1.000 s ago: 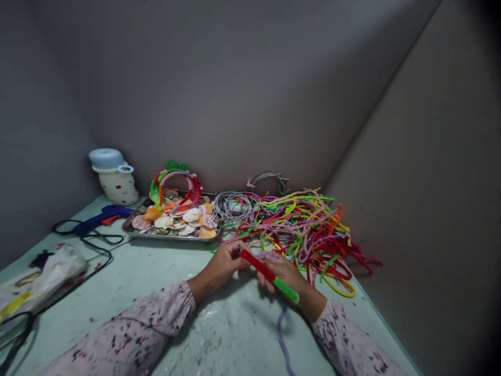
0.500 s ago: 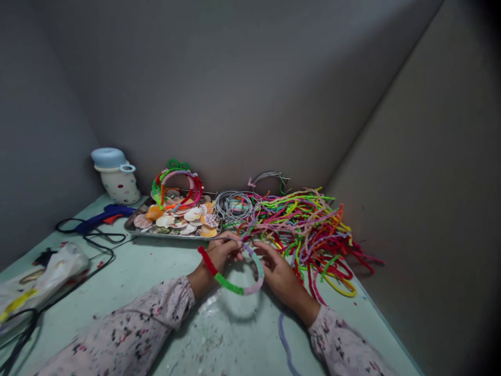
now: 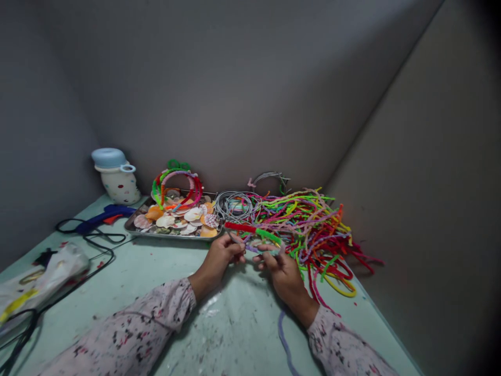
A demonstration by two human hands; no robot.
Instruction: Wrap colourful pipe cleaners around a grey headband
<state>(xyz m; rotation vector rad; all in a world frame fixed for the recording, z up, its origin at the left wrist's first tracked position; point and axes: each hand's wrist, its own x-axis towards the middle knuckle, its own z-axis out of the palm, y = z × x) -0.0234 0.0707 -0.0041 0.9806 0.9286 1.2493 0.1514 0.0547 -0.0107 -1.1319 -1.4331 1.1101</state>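
Between my two hands is a curved band wrapped in fuzzy pipe cleaner [image 3: 240, 227], its red and green stretches on the far side. Closed fingers of my left hand [image 3: 221, 258] pinch it near a purple stretch, with a thin bare wire end showing there. My right hand [image 3: 285, 274] has its thumb and fingers shut on the pale aqua and pink part of the same band. Fingers cover some of the band. Under my right wrist a loose lavender pipe cleaner [image 3: 286, 342] lies on the table.
A metal tray [image 3: 176, 237] of seashells stands at the back, with finished-looking coloured hoops [image 3: 191, 183] on it. Wire coils [image 3: 235, 209] and a heap of pipe cleaners [image 3: 313, 224] lie to its right. A blue glue gun [image 3: 104, 215], cord, plastic bag [image 3: 58, 266] and bottle [image 3: 117, 180] are at left.
The band has turned over: its red and green stretches hung toward me and now lie on the far side. My right hand has shifted its hold along with it.
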